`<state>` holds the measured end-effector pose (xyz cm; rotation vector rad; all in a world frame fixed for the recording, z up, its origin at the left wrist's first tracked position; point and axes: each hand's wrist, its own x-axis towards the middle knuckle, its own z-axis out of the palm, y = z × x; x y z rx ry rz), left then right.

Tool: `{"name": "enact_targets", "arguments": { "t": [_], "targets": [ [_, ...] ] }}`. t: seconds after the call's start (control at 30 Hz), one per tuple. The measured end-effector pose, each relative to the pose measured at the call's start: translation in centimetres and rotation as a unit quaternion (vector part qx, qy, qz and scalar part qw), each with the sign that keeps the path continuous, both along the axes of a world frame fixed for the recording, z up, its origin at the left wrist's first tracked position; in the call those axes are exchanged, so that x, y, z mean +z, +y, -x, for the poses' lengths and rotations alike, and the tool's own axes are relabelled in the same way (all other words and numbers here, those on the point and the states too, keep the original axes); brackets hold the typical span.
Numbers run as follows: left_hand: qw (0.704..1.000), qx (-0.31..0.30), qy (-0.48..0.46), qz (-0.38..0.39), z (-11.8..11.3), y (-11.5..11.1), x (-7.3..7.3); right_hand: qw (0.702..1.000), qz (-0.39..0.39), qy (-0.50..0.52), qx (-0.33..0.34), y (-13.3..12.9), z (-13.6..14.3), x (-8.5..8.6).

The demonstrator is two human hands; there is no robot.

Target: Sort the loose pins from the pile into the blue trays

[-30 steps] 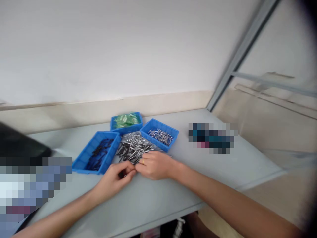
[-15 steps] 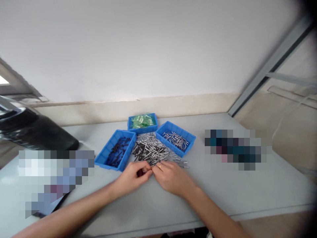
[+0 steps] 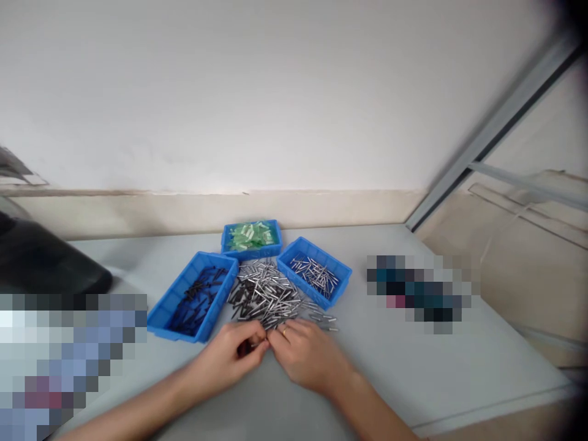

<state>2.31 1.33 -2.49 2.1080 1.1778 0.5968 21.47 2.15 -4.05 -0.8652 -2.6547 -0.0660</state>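
Note:
My left hand [image 3: 239, 352] and my right hand [image 3: 303, 355] meet fingertip to fingertip at the near edge of a loose pile of silver and dark rods [image 3: 269, 294]. Both are closed in a pinch; whatever lies between the fingers is too small and hidden to name. A ring shows on my right hand. Left of the pile is a blue bin [image 3: 160, 309] with black pieces. Behind it stands a blue bin [image 3: 252, 252] of green-and-white pieces, and to the right a blue bin [image 3: 342, 285] holds silver rods.
A large dark bottle [image 3: 50, 257] lies at the left of the grey table [image 3: 390, 367]. Blurred-out items are at the left front and on the right side. A wall rises behind the table, and a metal frame [image 3: 441, 177] slants at the right.
The camera view has shifted, so the bins, pile and hands appear lower and further left. Both hands keep their pinch together at the pile's near edge.

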Motion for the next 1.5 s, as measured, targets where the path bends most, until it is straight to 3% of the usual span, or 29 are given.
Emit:
{"name": "enact_targets", "arguments": {
  "t": [0.63, 1.1, 1.5],
  "targets": [
    [1.0, -0.01, -0.017, -0.005, 0.0, 0.0, -0.1, 1.0, -0.01, 0.002, 0.007, 0.3, 0.0, -0.2],
    [1.0, 0.002, -0.009, 0.007, 0.0, -0.2, -0.1, 0.999, 0.012, 0.03, 0.015, 0.0, -0.1, -1.6],
    [0.999, 0.021, -0.026, -0.02, 0.0, 0.0, -0.2, 0.998, 0.023, 0.053, -0.016, 0.2, -0.2, -1.5]
  ]
}}
